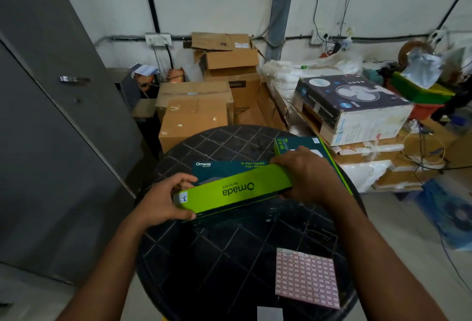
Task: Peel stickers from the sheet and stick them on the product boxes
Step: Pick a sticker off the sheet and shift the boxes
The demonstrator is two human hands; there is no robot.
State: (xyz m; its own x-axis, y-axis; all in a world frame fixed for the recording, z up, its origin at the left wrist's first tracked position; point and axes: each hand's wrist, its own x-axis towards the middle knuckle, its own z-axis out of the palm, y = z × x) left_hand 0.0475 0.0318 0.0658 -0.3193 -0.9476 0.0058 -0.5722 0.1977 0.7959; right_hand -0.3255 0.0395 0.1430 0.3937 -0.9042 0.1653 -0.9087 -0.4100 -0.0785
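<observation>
Nearest the viewer, the pink sticker sheet (307,277) is seen lying flat on the round black desk (204,257), to the right, apart from both hands and untouched. Beyond it, the green Omada box (231,190) is held tilted on its long edge, its broad green face turned up toward the camera, presumably so that a labelling surface is presented. A small white sticker (183,197) marked "3" is borne on its left end. That end is clasped by the left hand (163,199), thumb beneath and fingers above; the right end is gripped by the right hand (306,175). Behind lie a teal Omada box (224,170), flat, and a Wi-Fi box (304,145). Farthest, cardboard cartons (196,108) are stacked against the wall.
</observation>
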